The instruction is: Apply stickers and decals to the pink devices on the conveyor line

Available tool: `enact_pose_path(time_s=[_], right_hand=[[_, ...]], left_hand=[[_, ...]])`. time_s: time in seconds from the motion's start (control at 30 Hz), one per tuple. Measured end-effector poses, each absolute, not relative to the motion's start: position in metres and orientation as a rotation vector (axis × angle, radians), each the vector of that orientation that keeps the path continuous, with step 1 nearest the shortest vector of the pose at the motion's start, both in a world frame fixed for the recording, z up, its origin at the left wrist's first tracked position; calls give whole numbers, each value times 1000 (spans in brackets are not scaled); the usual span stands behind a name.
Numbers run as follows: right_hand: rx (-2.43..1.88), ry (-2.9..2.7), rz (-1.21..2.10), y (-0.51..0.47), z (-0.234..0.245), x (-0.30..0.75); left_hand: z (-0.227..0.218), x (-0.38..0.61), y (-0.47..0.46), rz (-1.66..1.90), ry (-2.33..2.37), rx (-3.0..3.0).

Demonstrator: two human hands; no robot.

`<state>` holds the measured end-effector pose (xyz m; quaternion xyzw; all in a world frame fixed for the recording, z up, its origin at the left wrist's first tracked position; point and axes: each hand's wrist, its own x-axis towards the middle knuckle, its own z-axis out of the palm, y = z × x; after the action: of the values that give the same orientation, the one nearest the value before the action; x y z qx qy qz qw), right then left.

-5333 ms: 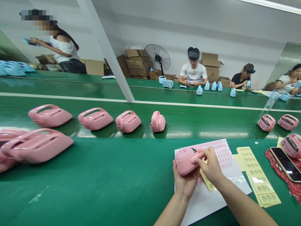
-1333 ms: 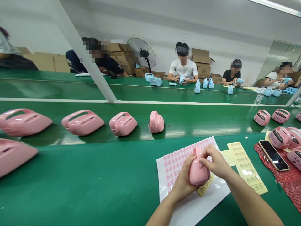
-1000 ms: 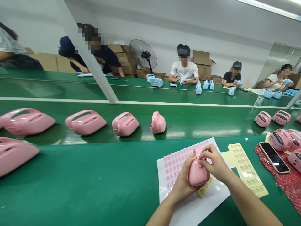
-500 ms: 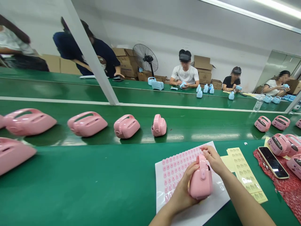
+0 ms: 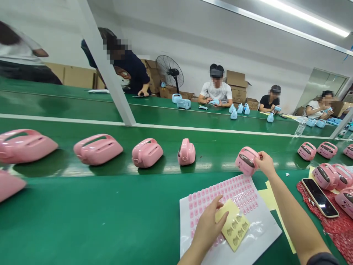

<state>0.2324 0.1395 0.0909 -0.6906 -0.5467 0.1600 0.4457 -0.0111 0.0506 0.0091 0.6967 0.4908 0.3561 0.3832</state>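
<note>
My right hand [image 5: 265,163] grips the handle side of a pink plastic case [image 5: 247,161] with a dark window on its front. It holds the case at the near edge of the raised green strip, beyond the white sheet. My left hand [image 5: 208,222] is at a small yellow sticker sheet [image 5: 235,228] with dark printed marks. Thumb and fingers are at the sheet's left edge, and part of the grip is hidden. Beneath lies a white backing sheet [image 5: 264,235] with rows of small pink stickers [image 5: 202,198].
Several pink cases [image 5: 97,149] stand in a row to the left. More pink cases [image 5: 325,176] are at the right, by a phone [image 5: 320,197] on red bubble wrap [image 5: 333,228]. A slanted white post [image 5: 107,66] stands ahead. Several people sit or stand across the table.
The pink case has moved from between both hands to the far side of the white sheet, in my right hand alone. The yellow sticker sheet now shows at my left hand.
</note>
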Motion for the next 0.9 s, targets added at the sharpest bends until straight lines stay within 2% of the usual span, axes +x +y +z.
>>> enact_pose_path(time_s=[0.13, 0.3, 0.4, 0.5, 0.67, 0.9], right_hand=[[-1886, -1204, 224, 170, 80, 262], [-2004, -1117, 140, 177, 67, 286], [-2009, -1144, 73, 164, 65, 283], [-1910, -1396, -23, 137, 56, 261], [-1693, -1983, 132, 75, 25, 205], [-1700, -1956, 327, 46, 11, 168]], left_hand=[[6, -13, 52, 653, 1314, 2011], [0, -11, 54, 631, 1250, 2189], [-3, -9, 54, 614, 1236, 2294], [-3, -5, 51, 555, 1302, 2388], [7, 1, 47, 448, 1459, 2433], [15, 3, 45, 386, 1567, 2448]])
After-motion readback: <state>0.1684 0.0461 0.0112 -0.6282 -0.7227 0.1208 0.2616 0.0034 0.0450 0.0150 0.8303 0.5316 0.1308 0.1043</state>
